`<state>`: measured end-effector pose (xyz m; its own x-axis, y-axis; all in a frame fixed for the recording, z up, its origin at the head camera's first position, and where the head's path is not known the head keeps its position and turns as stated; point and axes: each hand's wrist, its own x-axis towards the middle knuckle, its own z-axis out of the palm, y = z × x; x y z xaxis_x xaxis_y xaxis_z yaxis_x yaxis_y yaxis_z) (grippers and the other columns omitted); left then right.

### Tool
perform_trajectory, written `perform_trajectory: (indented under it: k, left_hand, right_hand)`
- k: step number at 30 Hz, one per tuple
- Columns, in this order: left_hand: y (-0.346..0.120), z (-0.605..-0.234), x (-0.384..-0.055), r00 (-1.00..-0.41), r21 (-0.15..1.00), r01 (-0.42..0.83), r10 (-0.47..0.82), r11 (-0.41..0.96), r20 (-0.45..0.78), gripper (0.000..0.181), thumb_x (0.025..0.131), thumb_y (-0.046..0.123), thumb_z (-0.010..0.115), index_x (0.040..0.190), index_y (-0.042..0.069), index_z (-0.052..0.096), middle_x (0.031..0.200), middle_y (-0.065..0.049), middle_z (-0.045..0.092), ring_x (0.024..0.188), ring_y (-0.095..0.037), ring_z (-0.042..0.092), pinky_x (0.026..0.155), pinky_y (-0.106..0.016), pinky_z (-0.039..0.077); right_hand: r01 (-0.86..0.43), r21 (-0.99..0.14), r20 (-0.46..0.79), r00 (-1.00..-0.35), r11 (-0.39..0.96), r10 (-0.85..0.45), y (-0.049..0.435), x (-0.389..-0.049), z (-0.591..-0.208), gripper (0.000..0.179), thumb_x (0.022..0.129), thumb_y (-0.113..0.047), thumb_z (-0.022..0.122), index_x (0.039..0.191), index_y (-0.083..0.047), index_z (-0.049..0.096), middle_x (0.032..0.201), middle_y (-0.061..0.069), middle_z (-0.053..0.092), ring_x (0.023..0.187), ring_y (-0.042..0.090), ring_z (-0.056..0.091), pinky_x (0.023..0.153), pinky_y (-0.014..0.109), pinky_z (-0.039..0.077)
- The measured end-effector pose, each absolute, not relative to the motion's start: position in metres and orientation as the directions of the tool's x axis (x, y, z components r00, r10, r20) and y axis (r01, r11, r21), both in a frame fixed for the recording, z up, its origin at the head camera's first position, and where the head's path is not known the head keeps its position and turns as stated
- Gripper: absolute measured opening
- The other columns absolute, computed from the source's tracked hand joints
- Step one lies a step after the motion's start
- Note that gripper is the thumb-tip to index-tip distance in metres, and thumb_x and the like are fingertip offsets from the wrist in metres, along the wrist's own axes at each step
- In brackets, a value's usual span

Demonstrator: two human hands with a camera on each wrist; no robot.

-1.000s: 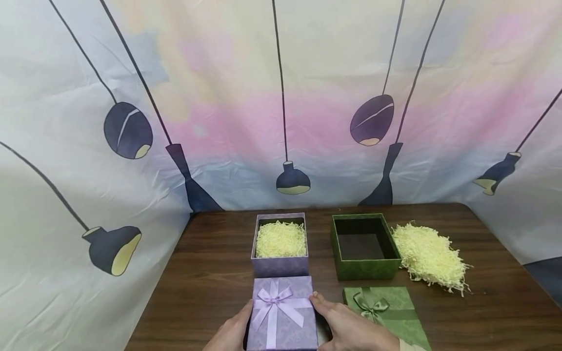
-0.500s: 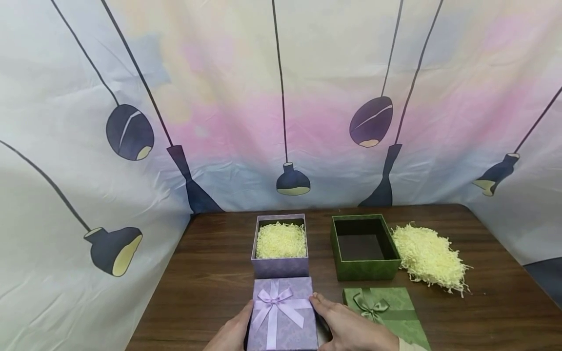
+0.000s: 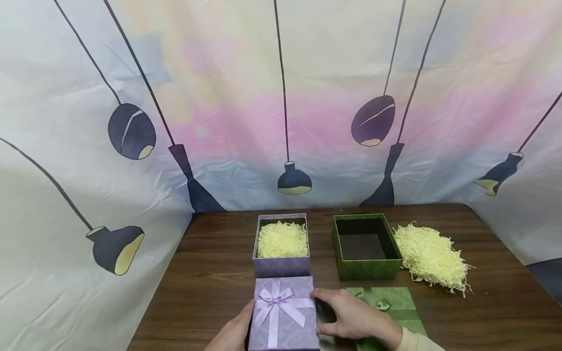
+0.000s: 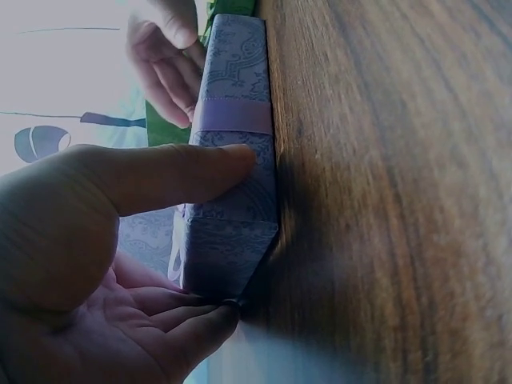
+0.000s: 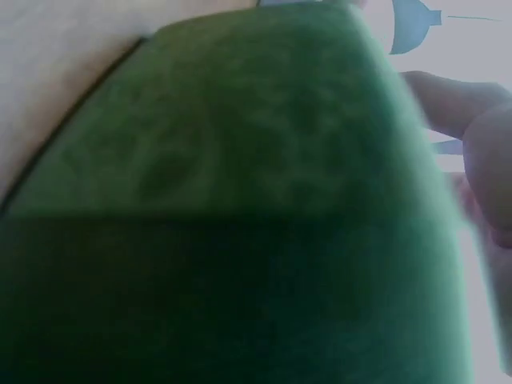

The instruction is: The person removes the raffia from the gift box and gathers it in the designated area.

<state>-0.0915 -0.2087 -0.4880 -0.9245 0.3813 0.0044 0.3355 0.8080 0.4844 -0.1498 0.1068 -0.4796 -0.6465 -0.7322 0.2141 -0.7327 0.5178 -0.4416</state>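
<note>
Two bare hands stand on either side of a purple lid (image 3: 287, 329), which lies bow upward on the wooden table (image 3: 210, 273). The left hand (image 3: 232, 332), at about 8 o'clock of the lid, pinches its near corner — in the left wrist view the thumb is pressed flat on the near wall, just beside the ribbon band, and the fingers bend round to the adjoining side. The right hand (image 3: 355, 314) is at 3 o'clock, thumb and forefinger spread apart by the lid's right edge; whether the fingertips touch it, I cannot tell. Its wrist passes over the green lid (image 3: 401, 298), whose bow is partly hidden; in the right wrist view that lid fills most of the frame, blurred.

At 12 o'clock of the purple lid, just beyond its far edge, stands the purple box (image 3: 281, 267), upright and filled with pale yellow shredded paper (image 3: 283, 240). The green box (image 3: 371, 270) is at 2 o'clock, open at the top, its dark floor showing. Just beside that box, at its 3 o'clock, is a loose heap of yellow shreds (image 3: 432, 258) — on the bare wood. A cloth backdrop (image 3: 325, 122) printed with hanging lamps rises behind the table.
</note>
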Motion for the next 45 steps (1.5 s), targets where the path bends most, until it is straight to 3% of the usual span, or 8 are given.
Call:
perform_trajectory:
  k: [7, 15, 25, 37, 45]
  left_hand:
    - [-0.209, -0.490, -0.090, -0.927, 0.453, 0.349, 0.373, 0.820, 0.039, 0.115, 0.064, 0.056, 0.084, 0.142, -0.013, 0.036, 0.139, -0.027, 0.050, 0.109, -0.039, 0.062, 0.089, -0.045, 0.054]
    - [-0.208, -0.491, -0.090, -0.933, 0.455, 0.337, 0.359, 0.824, 0.040, 0.114, 0.063, 0.055, 0.084, 0.142, -0.012, 0.037, 0.139, -0.027, 0.051, 0.110, -0.039, 0.062, 0.090, -0.046, 0.053]
    - [-0.209, -0.491, -0.090, -0.928, 0.455, 0.345, 0.372, 0.821, 0.034, 0.115, 0.064, 0.057, 0.084, 0.142, -0.013, 0.036, 0.139, -0.027, 0.050, 0.111, -0.040, 0.061, 0.091, -0.045, 0.053]
    - [-0.208, -0.490, -0.090, -0.928, 0.468, 0.338, 0.373, 0.816, 0.020, 0.117, 0.063, 0.058, 0.084, 0.142, -0.013, 0.035, 0.138, -0.027, 0.051, 0.109, -0.038, 0.062, 0.088, -0.046, 0.054]
    - [-0.207, -0.487, -0.091, -0.927, 0.529, 0.285, 0.371, 0.799, -0.062, 0.110, 0.066, 0.041, 0.088, 0.143, -0.012, 0.031, 0.139, -0.029, 0.049, 0.111, -0.042, 0.060, 0.087, -0.052, 0.053]
  right_hand:
    - [-0.702, -0.483, 0.266, -0.687, 0.524, -0.676, 0.110, -0.158, -0.471, 0.050, 0.081, -0.034, 0.077, 0.120, -0.005, 0.064, 0.110, 0.001, 0.070, 0.100, 0.011, 0.065, 0.085, 0.031, 0.055]
    - [-0.676, -0.564, 0.309, -0.705, 0.474, -0.638, 0.113, -0.168, -0.451, 0.042, 0.083, -0.024, 0.075, 0.119, -0.007, 0.063, 0.104, 0.002, 0.069, 0.085, 0.010, 0.066, 0.074, 0.023, 0.055]
    - [-0.645, -0.592, 0.372, -0.750, 0.483, -0.547, 0.110, -0.182, -0.432, 0.042, 0.083, -0.024, 0.076, 0.122, -0.012, 0.062, 0.106, -0.003, 0.068, 0.088, 0.015, 0.069, 0.076, 0.025, 0.056]
    - [-0.602, -0.644, 0.420, -0.794, 0.473, -0.439, 0.104, -0.215, -0.429, 0.044, 0.084, -0.023, 0.075, 0.125, -0.012, 0.061, 0.113, 0.008, 0.068, 0.090, 0.017, 0.070, 0.078, 0.027, 0.057]
    - [-0.555, -0.677, 0.402, -0.829, 0.483, -0.389, 0.096, -0.235, -0.426, 0.043, 0.084, -0.022, 0.075, 0.124, -0.011, 0.062, 0.112, 0.007, 0.069, 0.095, 0.019, 0.069, 0.079, 0.032, 0.057]
